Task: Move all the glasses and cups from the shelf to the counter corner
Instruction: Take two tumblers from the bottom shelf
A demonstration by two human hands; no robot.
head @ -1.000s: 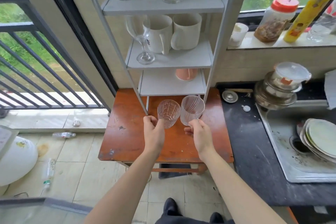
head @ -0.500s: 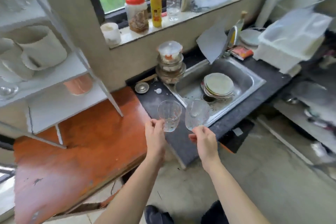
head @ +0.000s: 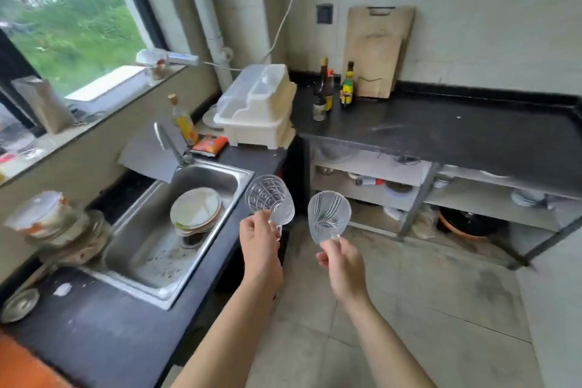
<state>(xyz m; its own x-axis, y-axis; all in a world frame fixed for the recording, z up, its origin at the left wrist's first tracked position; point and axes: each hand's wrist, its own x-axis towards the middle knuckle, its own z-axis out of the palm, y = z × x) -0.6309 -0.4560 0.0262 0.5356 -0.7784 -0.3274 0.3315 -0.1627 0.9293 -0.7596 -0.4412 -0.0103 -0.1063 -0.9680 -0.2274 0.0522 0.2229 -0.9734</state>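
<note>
My left hand (head: pixel 259 238) holds a clear cut-glass cup (head: pixel 268 199) with a round grid pattern, tilted away from me. My right hand (head: pixel 341 257) pinches the base of a second clear glass (head: pixel 328 215) with curved line cuts. Both glasses hang in the air over the floor, just right of the sink counter's edge. The black counter (head: pixel 456 132) runs along the back wall and meets the sink counter at the corner beyond my hands. The shelf is out of view.
A steel sink (head: pixel 151 249) holds stacked plates (head: pixel 196 208). A white dish rack (head: pixel 258 107) stands at the corner, with sauce bottles (head: pixel 327 90) and a wooden cutting board (head: pixel 378 50) beside it. Stacked bowls (head: pixel 56 227) sit at left. Under-counter shelves (head: pixel 393 189) hold dishes.
The view has swung right from the shelf and wooden table to the sink and back counter. Both hands carried the two glasses along, still held in front of me.
</note>
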